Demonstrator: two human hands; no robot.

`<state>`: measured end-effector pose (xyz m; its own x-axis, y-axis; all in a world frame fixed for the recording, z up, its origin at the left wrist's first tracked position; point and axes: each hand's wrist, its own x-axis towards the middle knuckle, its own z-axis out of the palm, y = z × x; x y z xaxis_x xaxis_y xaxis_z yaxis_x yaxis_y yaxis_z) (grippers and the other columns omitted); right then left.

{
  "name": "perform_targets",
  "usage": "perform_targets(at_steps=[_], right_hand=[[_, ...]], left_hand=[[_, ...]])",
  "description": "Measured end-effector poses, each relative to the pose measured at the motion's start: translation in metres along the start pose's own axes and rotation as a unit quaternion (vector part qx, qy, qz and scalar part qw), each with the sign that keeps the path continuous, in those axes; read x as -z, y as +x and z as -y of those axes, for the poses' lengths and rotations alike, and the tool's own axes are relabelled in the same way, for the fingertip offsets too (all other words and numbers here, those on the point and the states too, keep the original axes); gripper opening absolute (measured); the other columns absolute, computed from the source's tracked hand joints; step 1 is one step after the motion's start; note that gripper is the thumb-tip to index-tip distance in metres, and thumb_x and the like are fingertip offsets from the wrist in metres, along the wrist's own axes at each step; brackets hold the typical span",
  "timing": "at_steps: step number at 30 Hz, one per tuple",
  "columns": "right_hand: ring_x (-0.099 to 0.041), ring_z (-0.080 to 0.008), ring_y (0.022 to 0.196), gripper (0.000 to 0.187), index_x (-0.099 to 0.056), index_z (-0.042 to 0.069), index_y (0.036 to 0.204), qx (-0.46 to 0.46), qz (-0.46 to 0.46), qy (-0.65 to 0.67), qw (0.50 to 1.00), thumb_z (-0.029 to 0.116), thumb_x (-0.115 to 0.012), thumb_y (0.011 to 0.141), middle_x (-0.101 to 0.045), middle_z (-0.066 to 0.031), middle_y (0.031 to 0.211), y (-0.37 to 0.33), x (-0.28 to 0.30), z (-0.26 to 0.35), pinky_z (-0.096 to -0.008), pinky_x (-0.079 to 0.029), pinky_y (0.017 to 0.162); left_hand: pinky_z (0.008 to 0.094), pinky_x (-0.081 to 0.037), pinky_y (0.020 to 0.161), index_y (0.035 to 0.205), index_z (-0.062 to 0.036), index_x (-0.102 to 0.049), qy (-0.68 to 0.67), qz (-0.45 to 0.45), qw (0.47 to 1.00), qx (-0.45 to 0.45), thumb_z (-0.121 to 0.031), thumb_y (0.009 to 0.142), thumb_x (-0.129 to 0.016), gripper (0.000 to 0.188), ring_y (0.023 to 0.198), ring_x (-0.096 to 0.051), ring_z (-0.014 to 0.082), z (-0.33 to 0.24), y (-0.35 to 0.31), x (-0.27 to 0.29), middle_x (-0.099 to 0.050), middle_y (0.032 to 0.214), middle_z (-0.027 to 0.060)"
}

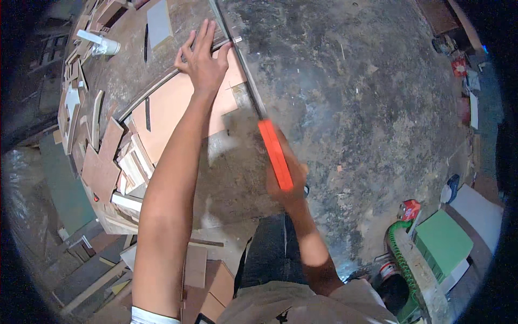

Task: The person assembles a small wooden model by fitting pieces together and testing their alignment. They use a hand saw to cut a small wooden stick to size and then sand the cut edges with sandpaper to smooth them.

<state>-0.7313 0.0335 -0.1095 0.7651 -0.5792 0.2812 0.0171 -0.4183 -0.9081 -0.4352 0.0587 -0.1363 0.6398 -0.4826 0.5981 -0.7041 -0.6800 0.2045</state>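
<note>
Holds orange saw handle (pixel 275 155) near centre, with right hand (pixel 294 166) closed around it, partly blurred. Points saw blade (pixel 247 73) between 11 and 12 o'clock, crossing near end of thin strip (pixel 152 90). Presses left hand (pixel 206 69) at 11 o'clock, fingers spread wide, over strip, beside blade. Shows pale board (pixel 170 103) at 10 o'clock.

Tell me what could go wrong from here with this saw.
The left hand is bare and its thumb appears very close to the orange-handled saw, so a slip could cut it. The thin strip seems steadied by that hand alone, with no clamp visible, so it might shift and pinch the saw.
</note>
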Motion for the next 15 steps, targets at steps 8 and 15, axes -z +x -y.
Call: perform_targets(at_steps=[8, 15], right_hand=[[-0.067, -0.0309, 0.071, 0.073, -0.041, 0.007, 0.147, -0.060, 0.046, 0.004, 0.997, 0.001, -0.063, 0.078, -0.065, -0.0186, 0.118, -0.018, 0.015, 0.011, -0.0366, -0.055, 0.066], [-0.067, -0.0328, 0.083, 0.072, -0.043, 0.006, 0.145, -0.042, 0.024, -0.018, 0.999, 0.003, -0.064, 0.076, -0.065, -0.0154, 0.120, -0.034, 0.010, 0.014, -0.0378, -0.055, 0.074]], left_hand=[[0.0456, -0.014, 0.109, 0.138, -0.0251, -0.056, 0.004, -0.005, 1.000, -0.006, -0.031, 0.079, -0.076, 0.063, 0.132, -0.043, 0.0231, -0.001, 0.001, -0.003, -0.053, 0.144, -0.0060], [0.0452, -0.015, 0.108, 0.137, -0.0246, -0.057, 0.019, -0.002, 1.000, -0.009, -0.036, 0.078, -0.077, 0.063, 0.132, -0.041, 0.0223, -0.004, 0.001, -0.005, -0.053, 0.144, -0.0073]])
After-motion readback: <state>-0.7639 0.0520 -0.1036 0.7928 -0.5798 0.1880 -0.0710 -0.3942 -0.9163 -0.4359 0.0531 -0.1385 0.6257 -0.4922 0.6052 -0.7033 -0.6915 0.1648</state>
